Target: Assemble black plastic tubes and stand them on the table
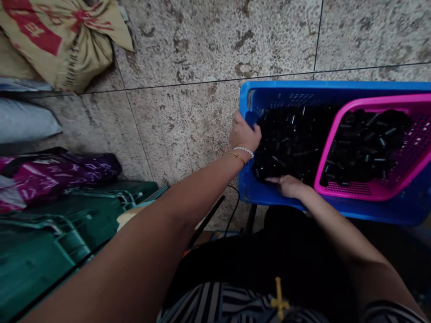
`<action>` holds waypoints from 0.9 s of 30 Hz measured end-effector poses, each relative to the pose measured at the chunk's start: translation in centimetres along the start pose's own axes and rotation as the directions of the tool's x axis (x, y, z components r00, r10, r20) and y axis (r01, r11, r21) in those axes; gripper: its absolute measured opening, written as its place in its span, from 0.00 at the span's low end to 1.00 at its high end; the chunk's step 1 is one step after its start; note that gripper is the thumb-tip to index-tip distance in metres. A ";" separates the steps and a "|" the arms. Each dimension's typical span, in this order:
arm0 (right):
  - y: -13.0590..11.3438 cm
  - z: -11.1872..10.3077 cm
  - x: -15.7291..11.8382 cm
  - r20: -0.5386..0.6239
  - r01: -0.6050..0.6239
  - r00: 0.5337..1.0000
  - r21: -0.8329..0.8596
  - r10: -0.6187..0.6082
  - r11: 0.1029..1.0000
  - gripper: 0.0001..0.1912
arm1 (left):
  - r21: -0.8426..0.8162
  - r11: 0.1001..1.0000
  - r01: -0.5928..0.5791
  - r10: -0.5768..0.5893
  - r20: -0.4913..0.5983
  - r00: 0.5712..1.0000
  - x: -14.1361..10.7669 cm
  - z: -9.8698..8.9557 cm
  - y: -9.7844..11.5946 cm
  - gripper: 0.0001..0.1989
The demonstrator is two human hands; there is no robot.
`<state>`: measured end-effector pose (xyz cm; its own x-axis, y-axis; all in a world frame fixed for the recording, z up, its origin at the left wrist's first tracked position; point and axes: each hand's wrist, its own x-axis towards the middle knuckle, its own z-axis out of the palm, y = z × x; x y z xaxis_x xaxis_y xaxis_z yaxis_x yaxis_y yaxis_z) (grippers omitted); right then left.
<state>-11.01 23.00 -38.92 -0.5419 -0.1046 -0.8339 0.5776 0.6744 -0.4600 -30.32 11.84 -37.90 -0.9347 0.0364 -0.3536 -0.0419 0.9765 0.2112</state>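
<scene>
A blue plastic crate (336, 85) on the right holds many small, shiny black cylindrical pieces (286, 139). My left hand (244, 132), with bracelets at the wrist, is closed round the crate's left end wall by the handle hole. Inside the crate, near its front wall, my right hand (288, 185) lies at the edge of the black pieces. Its index finger is stretched out to the left and touches them; the other fingers are partly hidden. A pink basket (357, 194) with more black pieces sits tilted within the crate's right part.
Speckled floor tiles (188, 112) lie beyond the crate. To the left are a tied tan sack (84, 49), a grey bag (27, 121), a purple bag (84, 172) and green plastic crates (90, 215). A thin dark cable (235, 208) hangs near the crate's left corner.
</scene>
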 end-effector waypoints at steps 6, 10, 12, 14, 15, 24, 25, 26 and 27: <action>-0.4 -0.3 6.2 0.009 -0.006 1.000 -0.049 0.006 0.999 0.41 | -0.025 1.000 -0.009 0.009 -0.001 1.000 0.1 0.3 -0.1 0.29; 0.3 -6.6 11.4 -0.069 0.033 0.997 0.027 -0.031 0.999 0.43 | -0.011 1.000 -0.001 0.001 -0.009 1.000 0.3 0.7 -0.2 0.29; 1.1 -9.5 12.5 -0.126 0.014 0.992 0.070 -0.005 0.997 0.49 | -0.020 1.000 0.009 -0.008 0.001 1.000 0.4 0.7 -0.2 0.30; 2.1 -11.3 12.1 -0.172 0.016 0.985 0.148 0.010 0.989 0.51 | -0.047 0.999 0.019 -0.018 0.027 0.999 0.3 0.6 -0.1 0.30; 2.5 -11.5 11.2 -0.196 0.025 0.981 0.149 0.005 0.989 0.51 | -0.064 0.998 0.023 -0.020 0.042 0.999 0.3 0.4 0.0 0.29; 3.2 2.5 2.3 0.201 0.177 0.967 -0.090 -0.156 0.980 0.24 | -0.124 0.992 0.026 -0.017 0.071 0.997 0.1 0.1 0.1 0.27; 3.2 3.9 2.3 0.246 0.181 0.957 -0.089 -0.155 0.979 0.28 | -0.124 0.992 0.025 -0.016 0.068 0.998 0.1 0.1 0.1 0.28; 3.3 4.9 2.4 0.273 0.178 0.951 -0.095 -0.146 0.979 0.31 | -0.124 0.992 0.025 -0.017 0.066 0.998 0.0 0.0 0.1 0.28; 3.3 5.6 2.6 0.286 0.170 0.949 -0.106 -0.134 0.980 0.35 | -0.126 0.992 0.027 -0.018 0.065 0.998 0.0 -0.1 0.1 0.29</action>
<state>-7.08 20.87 -44.29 -0.4170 -0.3983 -0.8170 0.4091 0.7205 -0.5600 -30.36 11.97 -37.80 -0.9087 0.0321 -0.4162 -0.1110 0.9425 0.3151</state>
